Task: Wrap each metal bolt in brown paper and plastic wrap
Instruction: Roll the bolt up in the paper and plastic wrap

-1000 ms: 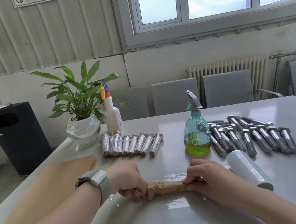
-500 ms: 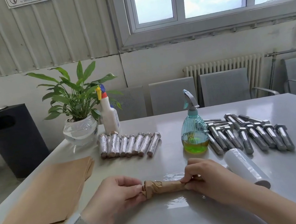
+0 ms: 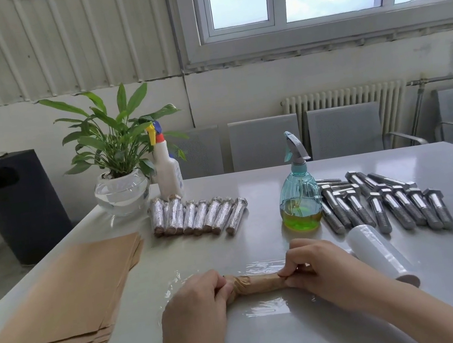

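A bolt rolled in brown paper (image 3: 255,284) lies crosswise on a sheet of clear plastic wrap (image 3: 266,307) spread on the table near me. My left hand (image 3: 194,308) grips its crumpled left end. My right hand (image 3: 318,270) pinches its right end with curled fingers. The plastic wrap roll (image 3: 380,254) lies just right of my right hand. Several bare metal bolts (image 3: 382,201) lie in a row at the right. Several wrapped bolts (image 3: 199,215) lie in a row behind, left of centre. A stack of brown paper sheets (image 3: 67,295) sits at the left.
A teal spray bottle (image 3: 298,190) with green liquid stands between the two bolt rows. A white spray bottle (image 3: 166,167) and a potted plant (image 3: 117,164) stand at the back left corner. Grey chairs (image 3: 263,142) line the far edge. A black bin (image 3: 15,202) stands on the floor, left.
My left hand has drawn back, turned and closed again over the packet's left end. The right hand stays on the right end.
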Tool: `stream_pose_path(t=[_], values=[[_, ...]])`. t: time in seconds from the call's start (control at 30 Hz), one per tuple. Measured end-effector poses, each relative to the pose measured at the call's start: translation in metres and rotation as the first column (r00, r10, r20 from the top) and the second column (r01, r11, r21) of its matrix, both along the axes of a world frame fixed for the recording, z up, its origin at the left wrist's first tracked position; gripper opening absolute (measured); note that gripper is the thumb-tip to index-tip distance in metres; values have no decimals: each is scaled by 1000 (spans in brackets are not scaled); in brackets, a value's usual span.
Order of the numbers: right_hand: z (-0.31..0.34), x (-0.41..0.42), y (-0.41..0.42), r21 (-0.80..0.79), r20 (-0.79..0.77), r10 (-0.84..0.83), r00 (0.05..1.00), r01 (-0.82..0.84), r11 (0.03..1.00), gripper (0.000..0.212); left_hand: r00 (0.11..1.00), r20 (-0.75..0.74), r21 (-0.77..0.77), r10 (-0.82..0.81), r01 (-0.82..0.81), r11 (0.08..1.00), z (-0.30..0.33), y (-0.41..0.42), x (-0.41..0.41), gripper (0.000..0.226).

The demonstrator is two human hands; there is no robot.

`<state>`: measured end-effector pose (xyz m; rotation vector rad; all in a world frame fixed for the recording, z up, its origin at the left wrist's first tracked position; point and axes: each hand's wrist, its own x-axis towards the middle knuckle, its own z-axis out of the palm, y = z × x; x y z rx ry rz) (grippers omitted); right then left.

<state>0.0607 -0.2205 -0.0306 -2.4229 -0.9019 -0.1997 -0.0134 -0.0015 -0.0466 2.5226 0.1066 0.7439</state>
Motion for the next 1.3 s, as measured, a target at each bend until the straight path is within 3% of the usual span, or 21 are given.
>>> stream_pose_path(t=[0.07,0.23,0.43,0.53,0.6,0.67,0.73,0.8,0.9,1.0,1.1,1.3], values=[[0,0,0,-2,-3,0,1000,0,1000,2,998,0,144,64,-63,988,2,1,-1,26],[0,-1,0,6,-15,-2,1000,2,1000,6,998,59,155,8,-17,988,5,4,4,24],[-2,0,0,7,-12,-7,1000,7,1000,7,971,196,378,-137,54,924,0,13,11,43],[-2,0,0,3,-12,-8,1000,8,1000,8,983,141,441,-118,45,896,1,11,7,46],[-2,-2,0,8,-7,-6,1000,6,1000,8,994,70,321,-89,62,945,2,13,7,37],[-3,-4,0,23,-3,-9,1000,9,1000,7,986,-118,-18,-114,112,994,9,20,10,25],[-3,-5,0,28,6,-9,1000,9,1000,7,939,-239,-388,-245,139,911,15,32,16,20],[-3,-5,0,24,19,-10,1000,10,1000,5,938,-266,-471,-223,76,879,21,49,20,18],[-4,-5,0,28,25,-4,1000,3,1000,4,958,-276,-260,73,-148,954,22,81,26,17],[-6,-4,0,23,40,-14,999,13,1000,3,904,-327,12,277,-289,957,20,92,28,24],[-9,-3,0,26,62,-5,998,3,1000,4,876,-354,146,327,-294,945,11,85,33,35],[-13,-1,-1,41,89,-5,996,1,999,6,908,-298,149,294,-260,954,0,78,36,26]])
